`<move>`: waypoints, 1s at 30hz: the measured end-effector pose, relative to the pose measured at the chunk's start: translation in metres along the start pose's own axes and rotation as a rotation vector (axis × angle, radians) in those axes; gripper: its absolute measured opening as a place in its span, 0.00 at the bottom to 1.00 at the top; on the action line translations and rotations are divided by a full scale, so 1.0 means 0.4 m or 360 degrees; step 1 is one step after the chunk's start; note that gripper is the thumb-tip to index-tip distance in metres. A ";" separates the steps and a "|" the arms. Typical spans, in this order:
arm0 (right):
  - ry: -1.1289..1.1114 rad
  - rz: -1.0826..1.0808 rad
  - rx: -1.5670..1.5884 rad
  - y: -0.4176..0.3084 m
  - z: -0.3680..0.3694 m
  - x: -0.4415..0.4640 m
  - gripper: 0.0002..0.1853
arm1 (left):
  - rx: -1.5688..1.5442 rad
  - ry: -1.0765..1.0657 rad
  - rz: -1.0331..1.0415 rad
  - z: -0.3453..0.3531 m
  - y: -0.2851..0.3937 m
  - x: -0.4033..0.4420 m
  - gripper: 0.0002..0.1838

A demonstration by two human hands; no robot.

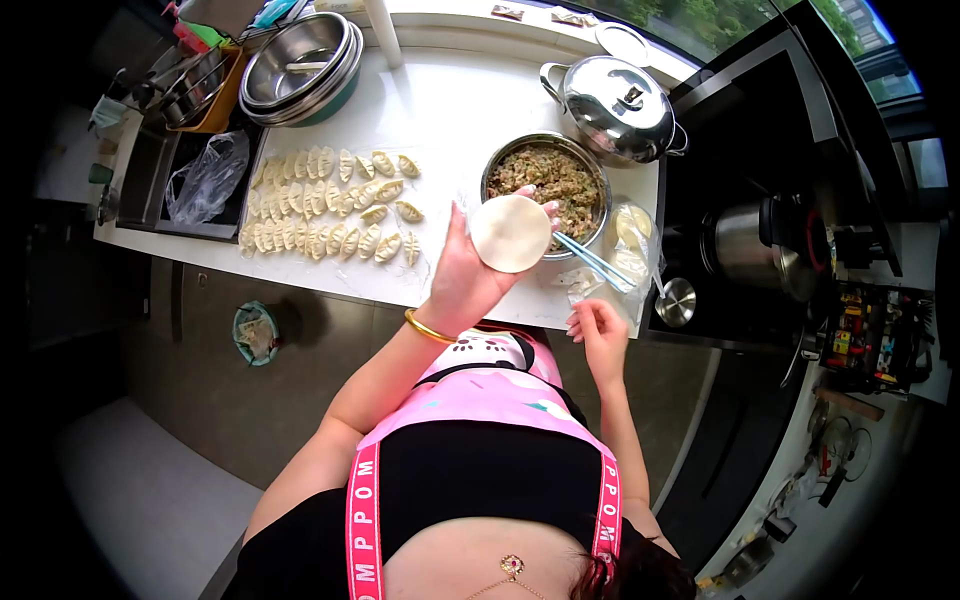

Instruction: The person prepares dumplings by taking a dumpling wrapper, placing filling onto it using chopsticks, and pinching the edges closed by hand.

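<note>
Dumpling wrapper (511, 240) rests flat on L hand (466, 272), which is held palm up at nr side of metal bowl (487, 182). Digits of L hand: spread wide, thumb out to one side, fingertips showing past wrapper's far edge. No pinch seen; a flat palm prob. supports soft dough w/o creasing it. Wrapper overlaps bowl's nr L edge in this view; height above countertop (440, 110) can't be told. Pos. prob. keeps wrapper close to minced filling (545, 170) & limits drips.

R hand (600, 330): low, nr countertop's front edge, fingers loosely curled, thumb close to index. Whether anything sits btwn fingertips can't be told. Nearby: crumpled plastic film (579, 281) & chopsticks (597, 264). Chopsticks slant over bowl's nr R side, outer ends toward R hand side, prob. for quick pickup; tips not clearly visible.

Clear bag (640, 250), R of bowl, contains round dough pieces, prob. covered vs. drying. Folded dumplings (318, 198) lie L of bowl in approx. 3 rows; orderly spacing prob. saves space & limits sticking. Lidded pot (620, 105) stands behind bowl, prob. to leave front area free for hands.
</note>
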State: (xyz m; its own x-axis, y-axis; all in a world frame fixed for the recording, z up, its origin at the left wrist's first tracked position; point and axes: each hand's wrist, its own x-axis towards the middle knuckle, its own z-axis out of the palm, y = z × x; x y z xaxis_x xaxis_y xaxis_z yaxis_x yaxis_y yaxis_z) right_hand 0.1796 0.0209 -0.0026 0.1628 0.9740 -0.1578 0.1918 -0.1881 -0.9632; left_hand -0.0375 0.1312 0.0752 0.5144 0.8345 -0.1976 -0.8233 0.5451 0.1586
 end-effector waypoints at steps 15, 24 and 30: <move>0.0547 0.0177 0.0551 0.193 0.058 0.177 0.26 | -0.0094 -0.0091 0.0141 0.007 0.068 -0.032 0.33; 0.0100 0.0219 0.1108 -0.120 0.126 0.061 0.31 | 0.1130 -0.0371 0.0542 0.023 0.052 -0.023 0.40; -0.0517 0.0424 0.2071 -0.293 0.187 0.116 0.42 | 0.2868 -0.0277 0.0981 0.010 0.048 -0.033 0.38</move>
State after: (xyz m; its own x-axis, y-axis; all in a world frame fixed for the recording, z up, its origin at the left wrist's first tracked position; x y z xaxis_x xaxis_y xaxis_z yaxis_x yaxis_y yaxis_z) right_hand 0.0923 0.0978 0.0869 -0.2161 0.9467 -0.2388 -0.8793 -0.2950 -0.3739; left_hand -0.0591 0.1308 0.0847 0.3995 0.8525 0.3370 0.2552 -0.4565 0.8523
